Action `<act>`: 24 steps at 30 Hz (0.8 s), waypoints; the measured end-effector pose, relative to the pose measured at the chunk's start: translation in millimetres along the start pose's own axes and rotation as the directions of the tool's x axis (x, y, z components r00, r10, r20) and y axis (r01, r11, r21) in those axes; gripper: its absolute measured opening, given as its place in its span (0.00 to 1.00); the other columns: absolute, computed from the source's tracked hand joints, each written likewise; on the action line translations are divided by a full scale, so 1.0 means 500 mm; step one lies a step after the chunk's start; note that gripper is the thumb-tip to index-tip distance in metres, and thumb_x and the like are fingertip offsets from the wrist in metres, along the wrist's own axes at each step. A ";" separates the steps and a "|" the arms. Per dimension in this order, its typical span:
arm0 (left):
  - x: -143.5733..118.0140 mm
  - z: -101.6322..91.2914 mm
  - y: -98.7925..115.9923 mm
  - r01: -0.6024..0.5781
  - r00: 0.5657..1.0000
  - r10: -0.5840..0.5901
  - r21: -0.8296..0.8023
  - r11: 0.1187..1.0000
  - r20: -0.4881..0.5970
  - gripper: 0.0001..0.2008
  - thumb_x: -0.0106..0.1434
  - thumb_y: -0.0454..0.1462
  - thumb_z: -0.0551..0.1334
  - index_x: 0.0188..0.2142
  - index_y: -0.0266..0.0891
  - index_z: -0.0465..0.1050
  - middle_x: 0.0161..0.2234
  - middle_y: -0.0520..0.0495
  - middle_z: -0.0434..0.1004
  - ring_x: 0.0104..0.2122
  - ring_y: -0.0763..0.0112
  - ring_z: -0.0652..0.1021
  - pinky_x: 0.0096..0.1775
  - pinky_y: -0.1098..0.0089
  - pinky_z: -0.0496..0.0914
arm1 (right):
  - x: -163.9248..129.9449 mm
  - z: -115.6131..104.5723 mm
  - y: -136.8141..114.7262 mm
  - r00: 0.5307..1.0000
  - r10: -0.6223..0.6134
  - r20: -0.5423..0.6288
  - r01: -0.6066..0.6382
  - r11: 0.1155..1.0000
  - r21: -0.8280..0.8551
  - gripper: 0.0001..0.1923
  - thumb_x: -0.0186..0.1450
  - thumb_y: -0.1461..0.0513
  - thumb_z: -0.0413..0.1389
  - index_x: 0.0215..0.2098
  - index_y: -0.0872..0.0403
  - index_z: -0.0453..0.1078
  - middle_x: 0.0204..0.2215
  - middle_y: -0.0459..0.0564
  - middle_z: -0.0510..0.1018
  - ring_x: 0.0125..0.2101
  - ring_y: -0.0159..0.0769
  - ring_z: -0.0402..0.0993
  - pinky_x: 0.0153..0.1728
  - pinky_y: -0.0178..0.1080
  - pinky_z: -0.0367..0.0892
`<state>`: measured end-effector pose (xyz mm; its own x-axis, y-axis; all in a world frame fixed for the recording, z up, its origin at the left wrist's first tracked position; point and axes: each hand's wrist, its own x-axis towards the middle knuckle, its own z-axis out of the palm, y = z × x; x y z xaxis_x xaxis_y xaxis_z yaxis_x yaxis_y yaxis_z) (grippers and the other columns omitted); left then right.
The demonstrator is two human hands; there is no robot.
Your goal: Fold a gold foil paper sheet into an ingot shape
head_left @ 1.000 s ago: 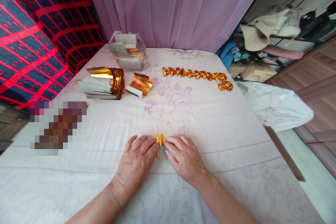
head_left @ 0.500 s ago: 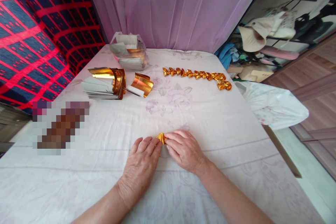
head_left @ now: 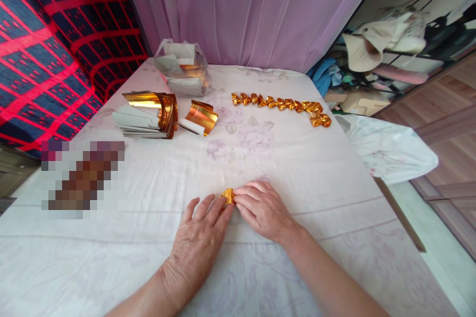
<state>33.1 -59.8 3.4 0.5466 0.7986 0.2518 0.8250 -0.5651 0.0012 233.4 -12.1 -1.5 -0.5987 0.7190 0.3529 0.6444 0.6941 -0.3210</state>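
A small folded piece of gold foil paper lies on the cloth between my two hands, partly covered by fingers. My left hand rests palm down at its left, with thumb and index finger closed against the piece. At the right, my right hand has its fingers pressed together on the other end of it. Beyond the hands, several folded gold foil pieces sit in a row. A stack of gold foil sheets with pale backs stands back left, with a curled loose sheet beside it.
A clear plastic bag of paper sheets stands at the table's back edge, before a purple curtain. A blurred-out object lies at the left. Shelves with a cap and a white bag are to the right.
The left thumb has moved up and right, closer against the foil piece. The piece looks turned slightly between the fingers. The view has shifted a little.
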 end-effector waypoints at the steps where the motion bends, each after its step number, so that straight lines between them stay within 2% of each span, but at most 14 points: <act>1: -0.001 0.001 0.001 0.004 1.000 -0.004 0.003 1.000 0.008 0.20 0.67 0.31 0.54 0.56 0.42 0.70 0.55 0.46 0.74 0.54 0.56 0.71 0.53 0.52 0.63 | -0.001 0.000 0.001 1.000 0.001 0.008 -0.001 1.000 0.010 0.10 0.69 0.65 0.51 0.43 0.52 0.74 0.43 0.48 0.80 0.43 0.39 0.71 0.45 0.44 0.64; 11: -0.006 0.008 0.012 0.022 0.999 -0.022 0.000 1.000 0.047 0.19 0.67 0.32 0.54 0.57 0.43 0.69 0.56 0.45 0.73 0.55 0.55 0.70 0.54 0.51 0.63 | 0.000 0.001 0.021 0.999 0.035 0.039 -0.041 0.985 0.169 0.18 0.68 0.68 0.48 0.51 0.51 0.72 0.45 0.48 0.79 0.44 0.37 0.71 0.47 0.42 0.66; 19: -0.002 0.006 0.014 0.039 0.998 -0.037 -0.022 0.999 0.056 0.17 0.69 0.36 0.54 0.56 0.43 0.70 0.56 0.46 0.73 0.55 0.57 0.71 0.55 0.52 0.63 | -0.006 0.008 0.018 0.991 0.135 0.010 -0.135 0.990 0.034 0.18 0.67 0.68 0.48 0.51 0.51 0.74 0.49 0.54 0.74 0.48 0.42 0.66 0.50 0.46 0.63; 24: 0.002 0.004 0.016 0.044 0.998 -0.043 -0.029 0.999 0.042 0.17 0.70 0.37 0.53 0.55 0.43 0.70 0.54 0.45 0.74 0.54 0.57 0.72 0.54 0.52 0.64 | -0.006 0.013 0.013 0.983 0.180 0.037 -0.179 0.983 -0.033 0.20 0.65 0.68 0.50 0.51 0.46 0.74 0.53 0.52 0.72 0.51 0.43 0.65 0.51 0.47 0.61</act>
<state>40.3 -63.2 1.7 0.5161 0.8303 0.2103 0.8440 -0.5348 0.0404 236.1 -9.5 -10.0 -0.4900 0.8331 0.2564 0.7563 0.5526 -0.3501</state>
